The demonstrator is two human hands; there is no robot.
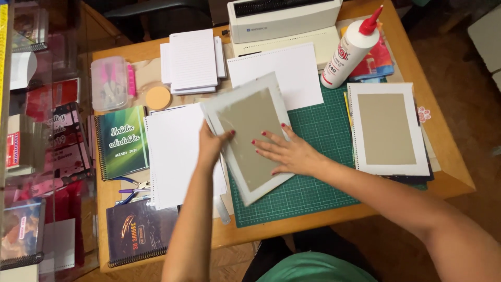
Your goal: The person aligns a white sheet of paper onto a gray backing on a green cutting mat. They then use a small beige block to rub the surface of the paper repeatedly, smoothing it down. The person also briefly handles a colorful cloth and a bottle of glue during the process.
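— Fingers [269,143] of the right hand [292,154] lie spread flat on the grey board [250,130]; the left hand [211,143] pinches its edge. Why?

— To steady it, I'd judge, over the green mat [318,130] mid-table.

— How many boards?

— Two: another [387,129] near the right edge. One glue bottle [350,47], three spiral notebooks by the left edge.

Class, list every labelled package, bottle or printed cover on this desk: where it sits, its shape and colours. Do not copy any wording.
Glue bottle: back right, leaning; white, red cap, red label.
Green planner: left side; spiral-bound, green cover.
Dark notebook: front left; spiral-bound, black cover, orange motif.
Binding machine: back edge; white box, small blue label.
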